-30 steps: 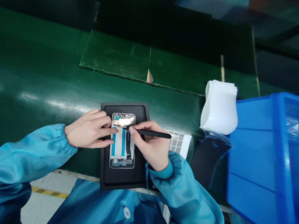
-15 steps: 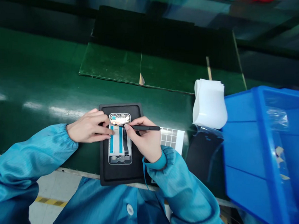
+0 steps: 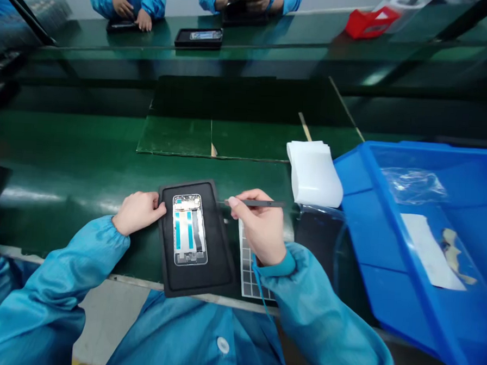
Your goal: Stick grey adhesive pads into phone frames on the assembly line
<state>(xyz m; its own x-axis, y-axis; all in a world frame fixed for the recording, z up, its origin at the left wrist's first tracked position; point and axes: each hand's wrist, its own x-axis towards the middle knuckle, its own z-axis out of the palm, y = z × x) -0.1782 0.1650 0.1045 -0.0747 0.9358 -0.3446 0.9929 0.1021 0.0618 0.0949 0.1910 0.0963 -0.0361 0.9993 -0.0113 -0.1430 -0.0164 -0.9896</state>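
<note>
An opened smartphone lies in a shallow black tray, its circuit board, blue strips and dark flex cable uncovered. My left hand is closed at the tray's left edge, thumb over the rim, other fingers curled and partly hidden. To the right of the tray, my right hand pinches slim black tweezers, their thin tip pointing left towards the tray's rim, apart from the phone. Beneath that hand lies a sheet of grey square stickers, partly covered by hand and sleeve.
On the right stands a blue bin holding clear plastic and paper scraps. Beside it are a folded white sheet and a black sheet. A green board lies ahead. Co-workers' hands and another tray show across the bench.
Both hands have drawn away from the phone, left hand to the tray's edge, right hand with the tweezers to the right. The view has tilted up, showing co-workers opposite.
</note>
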